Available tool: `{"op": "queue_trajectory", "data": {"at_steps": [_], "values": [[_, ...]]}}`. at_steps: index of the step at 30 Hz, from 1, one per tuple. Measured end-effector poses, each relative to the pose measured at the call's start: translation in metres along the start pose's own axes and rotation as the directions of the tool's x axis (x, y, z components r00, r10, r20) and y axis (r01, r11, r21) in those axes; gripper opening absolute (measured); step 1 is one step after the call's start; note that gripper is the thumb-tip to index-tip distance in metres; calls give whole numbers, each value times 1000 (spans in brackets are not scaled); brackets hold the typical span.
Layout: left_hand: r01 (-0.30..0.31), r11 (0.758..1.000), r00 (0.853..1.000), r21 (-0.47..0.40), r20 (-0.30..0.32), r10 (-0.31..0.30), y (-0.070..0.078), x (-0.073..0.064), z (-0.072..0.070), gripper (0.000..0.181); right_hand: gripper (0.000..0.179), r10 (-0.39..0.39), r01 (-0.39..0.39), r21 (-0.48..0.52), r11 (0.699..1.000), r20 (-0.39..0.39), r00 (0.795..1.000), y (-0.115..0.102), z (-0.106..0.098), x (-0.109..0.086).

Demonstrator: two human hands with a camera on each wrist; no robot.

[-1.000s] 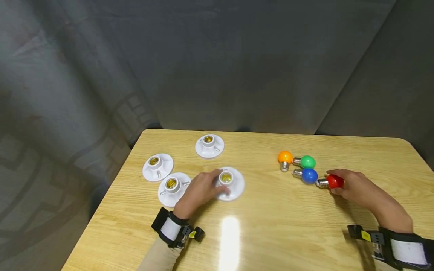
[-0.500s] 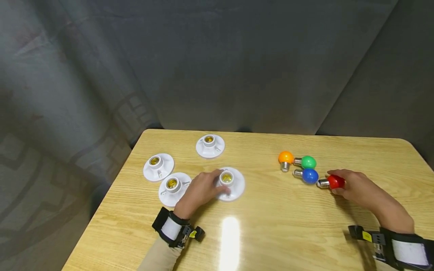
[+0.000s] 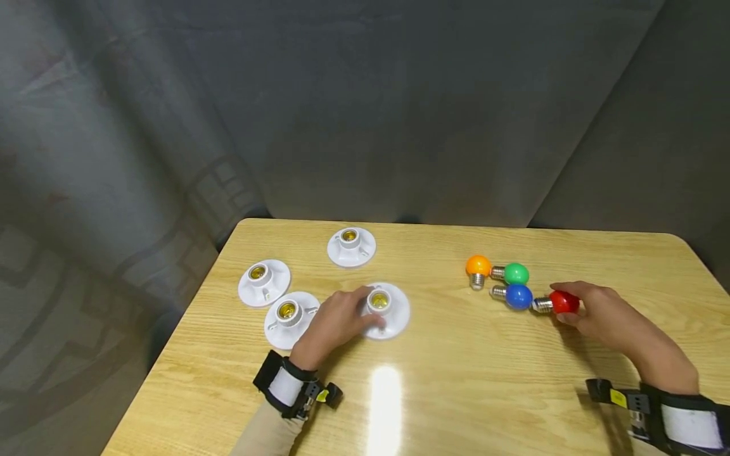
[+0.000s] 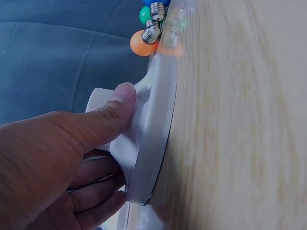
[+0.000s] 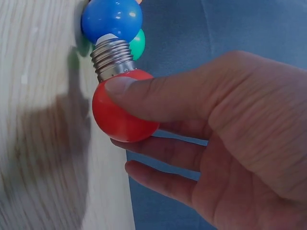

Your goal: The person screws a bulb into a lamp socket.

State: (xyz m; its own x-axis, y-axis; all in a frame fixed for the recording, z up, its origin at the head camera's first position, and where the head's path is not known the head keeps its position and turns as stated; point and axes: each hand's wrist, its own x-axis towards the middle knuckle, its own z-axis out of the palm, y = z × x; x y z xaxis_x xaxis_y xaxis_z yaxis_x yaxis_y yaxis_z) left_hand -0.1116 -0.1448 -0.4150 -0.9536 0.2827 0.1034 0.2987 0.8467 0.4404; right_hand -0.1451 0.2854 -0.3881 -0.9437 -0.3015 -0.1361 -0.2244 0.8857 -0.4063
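My left hand [image 3: 336, 320] grips a white round lamp holder [image 3: 393, 316] with a brass-coloured threaded socket. In the left wrist view, the thumb presses against the holder's raised collar [image 4: 98, 99], and its base stands on the wooden surface. Over on the right, my right hand [image 3: 607, 316] pinches a red light bulb [image 3: 563, 302] by its globe, the metal screw base pointing left. The right wrist view shows the thumb across the red globe [image 5: 122, 112], with the screw base overlapping a blue bulb [image 5: 112, 19] behind it.
Beside the red bulb lie a blue bulb [image 3: 519, 296], a green bulb [image 3: 516, 273] and an orange bulb [image 3: 478, 266]. Three more lamp holders sit on the left: one at the back [image 3: 351, 253], two nearer [image 3: 277, 285] [image 3: 274, 335]. A dark curtain [image 3: 399, 114] hangs behind the table [image 3: 456, 392].
The red bulb in my right hand has shifted slightly upward in the head view relative to the blue bulb. My left hand and its lamp holder have stayed in place.
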Motion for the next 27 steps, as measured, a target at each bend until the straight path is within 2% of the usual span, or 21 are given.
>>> {"op": "queue_trajectory", "data": {"at_steps": [13,21,27], "values": [[-4,1000,1000,-28,14,5,0,0,2,64,57,-81,79,-26,997,-74,994,-9,-6,-6],[-28,999,1000,-26,12,28,1,0,3,63,56,-160,150,-65,987,-206,965,-21,-6,-6],[-45,998,999,-33,14,45,3,0,3,61,57,-187,173,-76,982,-244,952,-28,-8,-7]]}}
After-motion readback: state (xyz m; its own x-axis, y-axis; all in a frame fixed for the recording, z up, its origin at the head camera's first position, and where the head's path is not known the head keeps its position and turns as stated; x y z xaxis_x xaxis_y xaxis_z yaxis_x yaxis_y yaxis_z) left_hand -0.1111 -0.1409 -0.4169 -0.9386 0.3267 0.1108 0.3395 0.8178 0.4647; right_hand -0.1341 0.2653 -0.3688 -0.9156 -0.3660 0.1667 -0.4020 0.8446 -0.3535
